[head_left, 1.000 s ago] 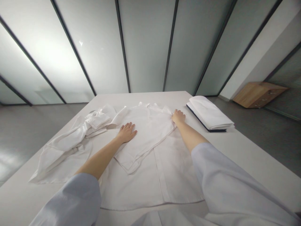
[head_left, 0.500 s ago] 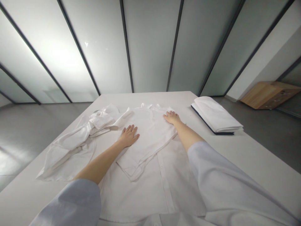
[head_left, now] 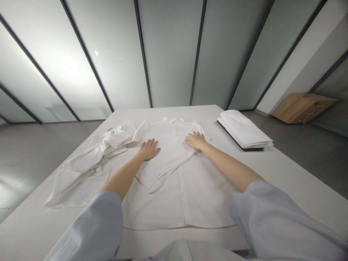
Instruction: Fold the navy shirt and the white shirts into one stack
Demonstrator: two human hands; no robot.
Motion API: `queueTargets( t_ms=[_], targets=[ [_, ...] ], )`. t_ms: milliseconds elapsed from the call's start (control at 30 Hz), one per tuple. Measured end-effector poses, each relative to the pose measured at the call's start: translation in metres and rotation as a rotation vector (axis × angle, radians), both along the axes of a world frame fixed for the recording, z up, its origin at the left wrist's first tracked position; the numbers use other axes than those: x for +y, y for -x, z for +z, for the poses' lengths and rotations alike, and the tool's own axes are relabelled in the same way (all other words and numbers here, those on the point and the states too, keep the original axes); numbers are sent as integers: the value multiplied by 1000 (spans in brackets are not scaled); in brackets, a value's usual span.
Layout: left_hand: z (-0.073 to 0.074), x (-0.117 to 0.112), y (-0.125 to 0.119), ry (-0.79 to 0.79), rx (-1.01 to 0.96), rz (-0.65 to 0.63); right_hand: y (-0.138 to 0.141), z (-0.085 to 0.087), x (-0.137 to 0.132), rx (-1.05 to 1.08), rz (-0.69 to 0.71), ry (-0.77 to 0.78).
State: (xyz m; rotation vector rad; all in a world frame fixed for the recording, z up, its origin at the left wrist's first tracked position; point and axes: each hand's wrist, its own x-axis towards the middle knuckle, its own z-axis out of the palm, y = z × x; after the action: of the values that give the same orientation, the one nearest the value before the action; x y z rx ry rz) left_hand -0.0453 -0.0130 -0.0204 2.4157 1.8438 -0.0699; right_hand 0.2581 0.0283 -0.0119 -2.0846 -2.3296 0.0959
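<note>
A white button-up shirt [head_left: 163, 210] lies spread on the table, its collar at the far end and its hem toward me. One sleeve [head_left: 156, 175] is folded across the front of the shirt. My left hand [head_left: 149, 149] rests palm down on the left side of the shirt, fingers spread. On the right, my right hand [head_left: 196, 141] lies flat near the shoulder, above the folded sleeve, with its fingers apart. Neither hand grips the cloth.
A crumpled white garment [head_left: 84, 170] lies to the left on the white table [head_left: 293, 203]. At the right edge sits a folded white stack [head_left: 244, 128] with a dark layer underneath. Beyond are frosted glass panels [head_left: 171, 54] and a wooden cabinet [head_left: 301, 107].
My right hand has slid slightly toward me and inward over the shirt. The left hand has moved a little up the cloth. My view has shifted, and the shirt's hem now shows fully.
</note>
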Motion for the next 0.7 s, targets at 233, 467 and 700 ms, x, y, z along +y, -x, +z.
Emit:
queueTargets(
  t_ms=[233,467,700],
  targets=[
    [0,4,-4,-44,-71,35,-4,-14,-40,46,20,26],
    [-8,-6,3,-236,-235,27,-13,-15,-50,96,97,-111],
    [-11,-11,10,-241,-296,-10,-13,-14,-55,115,118,-146]
  ],
)
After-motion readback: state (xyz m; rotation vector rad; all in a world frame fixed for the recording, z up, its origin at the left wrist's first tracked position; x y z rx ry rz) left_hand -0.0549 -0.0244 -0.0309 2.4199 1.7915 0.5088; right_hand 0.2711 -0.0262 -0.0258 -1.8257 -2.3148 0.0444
